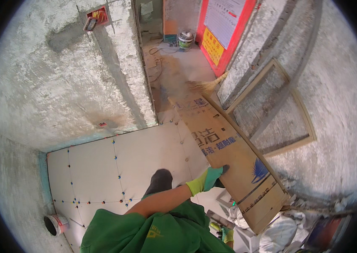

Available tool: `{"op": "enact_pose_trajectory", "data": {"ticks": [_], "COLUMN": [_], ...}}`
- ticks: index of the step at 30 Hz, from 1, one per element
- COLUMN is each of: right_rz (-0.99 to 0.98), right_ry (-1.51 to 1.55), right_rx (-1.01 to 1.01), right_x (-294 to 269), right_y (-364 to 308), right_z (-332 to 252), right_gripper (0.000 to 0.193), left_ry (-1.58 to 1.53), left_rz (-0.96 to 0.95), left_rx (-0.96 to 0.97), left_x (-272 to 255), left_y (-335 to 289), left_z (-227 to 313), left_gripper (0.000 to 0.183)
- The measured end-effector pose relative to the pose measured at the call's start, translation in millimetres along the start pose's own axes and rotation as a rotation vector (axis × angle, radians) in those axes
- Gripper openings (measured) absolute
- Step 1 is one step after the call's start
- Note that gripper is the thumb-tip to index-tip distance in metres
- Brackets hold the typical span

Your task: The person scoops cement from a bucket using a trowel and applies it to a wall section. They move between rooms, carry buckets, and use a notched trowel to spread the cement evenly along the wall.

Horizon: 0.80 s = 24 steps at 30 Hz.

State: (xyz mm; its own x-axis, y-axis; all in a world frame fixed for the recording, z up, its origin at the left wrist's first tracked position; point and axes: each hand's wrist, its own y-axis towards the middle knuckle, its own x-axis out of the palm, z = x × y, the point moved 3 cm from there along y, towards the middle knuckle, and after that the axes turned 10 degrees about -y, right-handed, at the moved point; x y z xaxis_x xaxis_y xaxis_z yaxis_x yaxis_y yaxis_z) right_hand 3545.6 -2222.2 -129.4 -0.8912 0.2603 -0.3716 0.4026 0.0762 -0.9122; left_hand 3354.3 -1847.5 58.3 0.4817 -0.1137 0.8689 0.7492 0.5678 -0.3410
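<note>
Floor tiled, walls rough; left fingers grip cardboard; right fingers: cannot tell.

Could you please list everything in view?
Cardboard: one, brown, right of centre
Floor tiles: several, pale, lower left
Spacers: many, multicoloured, tile joints
Wooden frame: one, tan, right
Poster: one, red, upper right
Buckets: two, partly white, top centre and lower left
Broom: one, yellow, upper centre
Wall boxes: two, red, left side
Bags: count unclear, white, lower right
Shirt: one, green, bottom centre
Left hand: one, green glove, holding cardboard
Right hand: one, green glove, bottom centre
</note>
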Motion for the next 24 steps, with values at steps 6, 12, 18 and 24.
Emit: {"op": "enact_pose_trajectory", "data": {"ticks": [6, 12, 18, 24], "right_rz": [0.077, 0.058, 0.074, 0.046], "right_ry": [-0.07, -0.09, -0.039, -0.09], "right_rx": [-0.117, 0.069, 0.034, -0.043], "right_x": [1.5, 38.7, 78.4, 100.5], "right_y": [26.5, 47.8, 36.6, 55.6], "right_z": [-132.8, -231.8, -339.2, -483.7], "right_gripper": [0.029, 0.029, 0.027, 0.026], "left_ry": [-0.05, 0.017, 0.014, -0.047], "left_rz": [0.013, 0.084, 0.118, 0.157], "left_rx": [0.032, -0.027, -0.023, 0.065], "left_x": [-14.1, -26.7, -23.4, -37.6], "left_y": [90.7, 183.3, 263.9, 327.6], "left_z": [91.8, 218.7, 340.1, 431.8], "left_gripper": [0.061, 0.059, 0.053, 0.049]}}
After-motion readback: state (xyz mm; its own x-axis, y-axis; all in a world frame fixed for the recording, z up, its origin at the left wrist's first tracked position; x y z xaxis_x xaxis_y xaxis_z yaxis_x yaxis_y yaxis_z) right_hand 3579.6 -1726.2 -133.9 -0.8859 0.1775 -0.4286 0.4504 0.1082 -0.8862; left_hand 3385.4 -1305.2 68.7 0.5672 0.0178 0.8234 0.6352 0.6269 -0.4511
